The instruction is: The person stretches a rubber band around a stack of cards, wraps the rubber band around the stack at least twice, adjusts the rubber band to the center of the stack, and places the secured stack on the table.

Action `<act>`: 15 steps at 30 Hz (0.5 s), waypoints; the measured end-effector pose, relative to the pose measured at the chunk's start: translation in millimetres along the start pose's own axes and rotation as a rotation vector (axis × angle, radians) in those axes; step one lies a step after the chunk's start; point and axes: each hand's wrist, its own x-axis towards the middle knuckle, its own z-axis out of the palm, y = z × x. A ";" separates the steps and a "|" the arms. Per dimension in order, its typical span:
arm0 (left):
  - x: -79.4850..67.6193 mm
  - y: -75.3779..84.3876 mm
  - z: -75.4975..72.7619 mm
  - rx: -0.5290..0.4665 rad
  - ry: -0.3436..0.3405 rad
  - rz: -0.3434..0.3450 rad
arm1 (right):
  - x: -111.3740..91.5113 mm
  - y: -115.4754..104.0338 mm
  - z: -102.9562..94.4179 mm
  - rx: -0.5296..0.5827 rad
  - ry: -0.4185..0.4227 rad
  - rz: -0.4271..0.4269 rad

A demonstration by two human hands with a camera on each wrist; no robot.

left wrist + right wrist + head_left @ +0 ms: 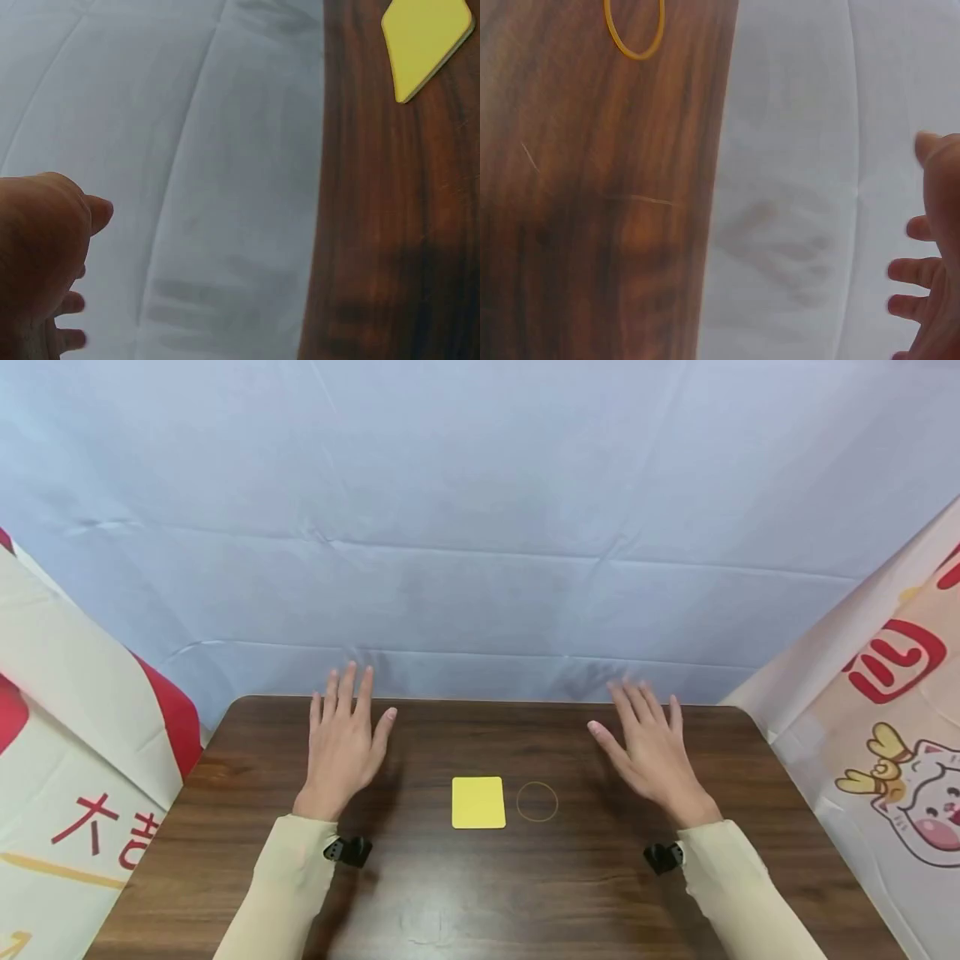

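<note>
The yellow square (pixel 478 802) lies on the table (pixel 427 893), whose near edge is cut off; a thin loop (pixel 639 57), cropped in the right wrist view, lies just beside it at three o'clock. The left hand (pixel 341 747) at ten and right hand (pixel 654 756) past two have fingers outstretched, empty.

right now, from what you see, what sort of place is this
Probably a small makeshift recording booth: a dark wood-grain table, a creased blue-grey cloth backdrop behind it, and red-lettered hangings on both sides.
</note>
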 end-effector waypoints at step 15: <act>-29.8 17.6 37.0 -0.103 -0.157 -0.025 | -23.6 -23.3 37.7 0.250 -0.196 0.088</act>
